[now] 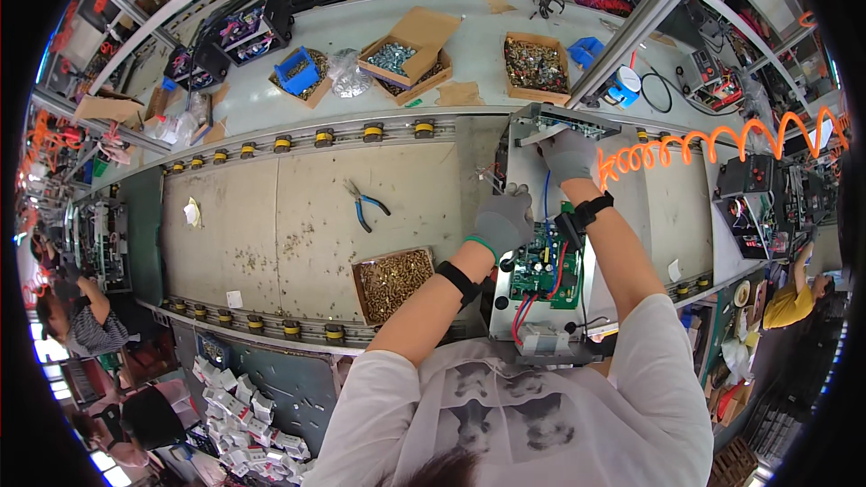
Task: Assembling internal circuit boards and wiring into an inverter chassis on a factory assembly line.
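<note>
With fingers bent, working the grey-gloved right hand [570,155] against a pale strip [541,135] near the far end of an open metal chassis [525,162]; cannot tell whether clamped on the strip or only touching. Holding the grey-gloved left hand [503,221] at the left edge of the chassis, with fingers curled close together; cannot tell what lies under the tips. Have the chassis directly in front of the body, with a green circuit board [539,281] in its nearer half and a blue wire [547,191] beyond that. To the left, on the beige work surface [216,225], see blue-handled pliers [365,206] well apart from a carton of brass-coloured fasteners [395,287]. To the right, see an orange coiled hose [690,142] stretching close to the right hand.
</note>
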`<state>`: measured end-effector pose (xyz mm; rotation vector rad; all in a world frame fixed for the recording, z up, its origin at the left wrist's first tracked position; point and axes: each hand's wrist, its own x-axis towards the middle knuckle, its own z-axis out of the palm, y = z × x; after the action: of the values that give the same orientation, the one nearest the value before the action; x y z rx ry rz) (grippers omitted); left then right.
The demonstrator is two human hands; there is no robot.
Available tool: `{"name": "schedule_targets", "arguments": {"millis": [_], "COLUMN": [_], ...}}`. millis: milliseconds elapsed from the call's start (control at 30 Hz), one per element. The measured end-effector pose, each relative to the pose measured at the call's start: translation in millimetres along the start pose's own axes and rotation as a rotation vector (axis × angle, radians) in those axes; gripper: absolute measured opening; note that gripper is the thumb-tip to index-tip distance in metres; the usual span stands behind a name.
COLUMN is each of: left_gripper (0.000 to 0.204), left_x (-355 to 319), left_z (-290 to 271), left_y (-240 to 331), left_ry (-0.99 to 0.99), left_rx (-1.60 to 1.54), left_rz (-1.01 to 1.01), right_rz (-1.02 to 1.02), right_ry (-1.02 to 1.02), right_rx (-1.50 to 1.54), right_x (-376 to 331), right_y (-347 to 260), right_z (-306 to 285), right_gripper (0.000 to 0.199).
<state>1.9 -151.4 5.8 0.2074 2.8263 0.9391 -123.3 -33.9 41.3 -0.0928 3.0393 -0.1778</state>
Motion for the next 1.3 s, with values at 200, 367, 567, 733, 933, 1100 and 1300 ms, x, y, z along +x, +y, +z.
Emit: {"name": "schedule_targets", "arguments": {"millis": [200,367,567,733,933,1100,1300], "left_gripper": [0.019,0.019,0.035,0.037,0.022,0.016,0.019], "left_x": [23.4,40.9,65.4,60.8,60.0,14.3,-40.4], "left_z": [-11.3,-12.2,-20.7,-39.9,9.6,19.6,13.8], "left_y": [-53.3,-82.7,-69.1,-52.7,-74.7,-100.5,-64.4], "left_ry": [0.351,0.114,-0.256,-0.335,-0.039,0.382,0.503], "left_rx": [-0.169,0.01,0.07,0.25,0.241,-0.018,-0.255], "left_rz": [-0.032,-0.171,-0.456,-0.355,-0.154,0.302,0.208], "right_rz": [-0.358,-0.448,-0.428,-0.36,-0.399,-0.387,-0.424], "right_ry": [-0.002,-0.094,-0.163,-0.091,-0.086,-0.091,-0.038], "right_rx": [-0.07,0.11,0.315,0.329,0.323,0.343,0.288], "right_x": [-42.5,-68.3,-77.2,-79.1,-80.9,-82.5,-82.8], "right_y": [9.1,26.1,31.5,25.4,21.7,21.6,22.9], "right_z": [-8.5,-3.9,4.6,14.1,14.2,15.2,19.4], "right_gripper": [0.026,0.03,0.03,0.028,0.03,0.028,0.026]}}
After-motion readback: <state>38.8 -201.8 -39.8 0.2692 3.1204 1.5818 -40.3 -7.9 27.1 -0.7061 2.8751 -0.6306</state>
